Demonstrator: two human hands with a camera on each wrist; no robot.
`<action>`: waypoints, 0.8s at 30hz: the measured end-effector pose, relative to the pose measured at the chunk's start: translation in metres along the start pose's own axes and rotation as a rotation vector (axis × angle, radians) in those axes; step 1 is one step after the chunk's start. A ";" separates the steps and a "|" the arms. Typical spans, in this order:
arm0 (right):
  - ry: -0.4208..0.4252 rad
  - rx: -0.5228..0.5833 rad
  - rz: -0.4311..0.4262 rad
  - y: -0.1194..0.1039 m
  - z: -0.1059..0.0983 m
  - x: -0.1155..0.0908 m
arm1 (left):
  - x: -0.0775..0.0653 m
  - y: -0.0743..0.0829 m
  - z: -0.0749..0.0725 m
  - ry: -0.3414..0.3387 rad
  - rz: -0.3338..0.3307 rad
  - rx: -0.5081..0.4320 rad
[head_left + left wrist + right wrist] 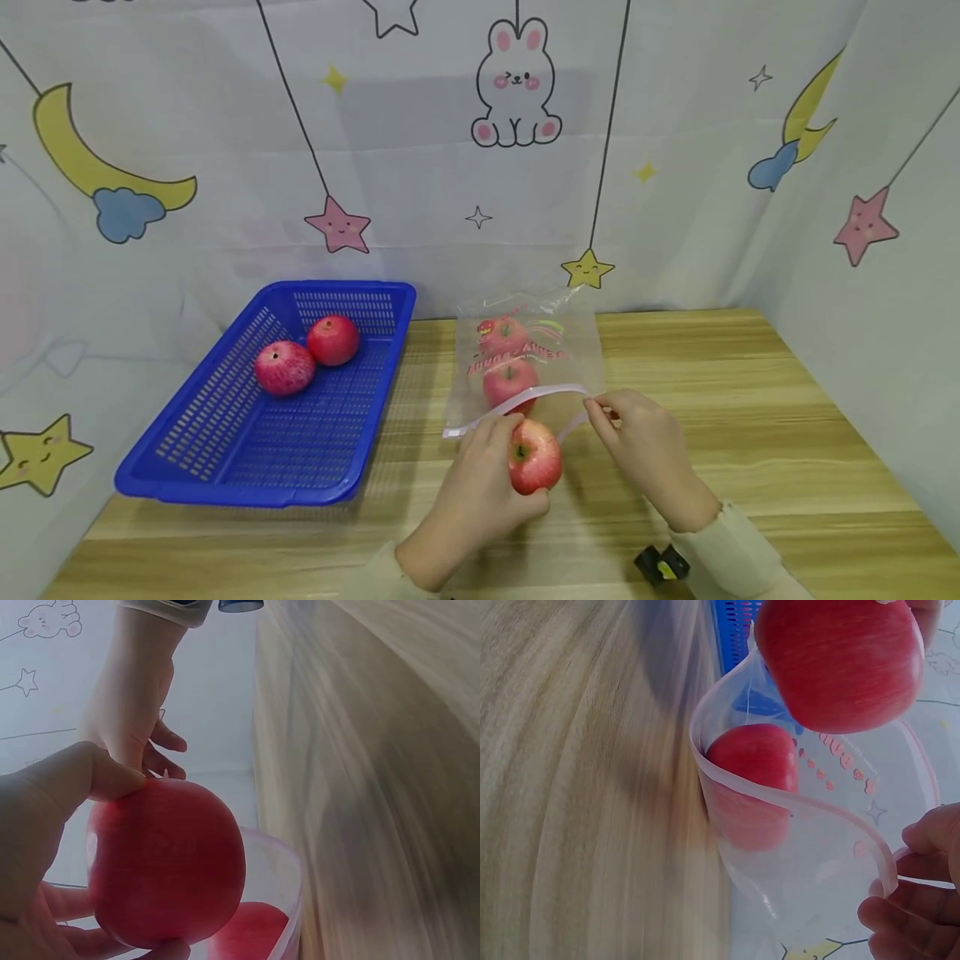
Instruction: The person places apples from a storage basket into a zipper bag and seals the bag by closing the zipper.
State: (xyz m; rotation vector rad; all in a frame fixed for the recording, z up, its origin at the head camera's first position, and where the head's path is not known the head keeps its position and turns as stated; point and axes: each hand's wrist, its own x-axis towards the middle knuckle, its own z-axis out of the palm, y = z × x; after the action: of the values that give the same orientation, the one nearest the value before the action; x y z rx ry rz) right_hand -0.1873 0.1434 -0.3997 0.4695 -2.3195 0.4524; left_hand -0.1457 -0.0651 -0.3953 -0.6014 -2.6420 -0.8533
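Note:
A red apple (pixel 536 457) is gripped in my left hand (pixel 483 475), thumb on the near side and fingers on the far side. It is held at the mouth of a clear zip bag (pixel 577 346) with printed lettering. Two more apples lie inside the bag, one (pixel 512 382) near the mouth and one (pixel 505 335) farther back. My right hand (pixel 648 446) pinches the right end of the bag's rim, and the mouth gapes, as the right wrist view shows. In the left wrist view the held apple (pixel 169 862) hangs just outside the bag's rim (pixel 289 862).
A blue plastic basket (pixel 375 400) stands on the left of the wooden table (pixel 750 417) with two apples (pixel 285 367) in it. A small black object (pixel 662 565) lies by the right sleeve. A printed white curtain (pixel 420 150) closes off the back and sides.

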 end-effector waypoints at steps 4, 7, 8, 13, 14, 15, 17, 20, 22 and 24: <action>0.005 0.000 -0.002 0.000 0.000 0.000 | -0.001 -0.001 0.003 -0.012 0.017 0.010; 0.010 0.002 -0.001 0.000 0.000 0.000 | 0.000 -0.002 0.007 -0.031 0.023 0.017; 0.012 0.003 -0.001 0.000 0.000 0.000 | 0.001 -0.002 0.008 -0.041 0.018 0.020; 0.020 0.008 -0.006 0.001 0.001 0.000 | 0.004 -0.003 0.013 -0.107 -0.030 0.034; 0.022 0.010 -0.008 0.001 0.001 0.000 | 0.005 -0.004 0.015 -0.119 -0.040 0.039; 0.023 0.011 -0.011 0.001 0.001 0.000 | 0.005 -0.004 0.016 -0.129 -0.049 0.043; 0.024 0.012 -0.014 0.001 0.001 0.000 | 0.007 -0.005 0.019 -0.146 -0.061 0.056; 0.023 0.010 -0.015 0.002 0.001 -0.001 | 0.009 -0.005 0.023 -0.165 -0.071 0.079; 0.019 0.008 -0.012 0.002 0.001 -0.001 | 0.011 -0.005 0.024 -0.174 -0.077 0.095; 0.017 0.009 -0.013 0.002 0.001 -0.002 | 0.013 -0.004 0.026 -0.177 -0.083 0.110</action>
State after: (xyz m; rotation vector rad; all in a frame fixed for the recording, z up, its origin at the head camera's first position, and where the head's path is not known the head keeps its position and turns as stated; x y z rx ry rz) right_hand -0.1880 0.1449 -0.4022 0.4829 -2.2974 0.4588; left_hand -0.1625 -0.0487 -0.4120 -0.5660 -2.8700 -0.7000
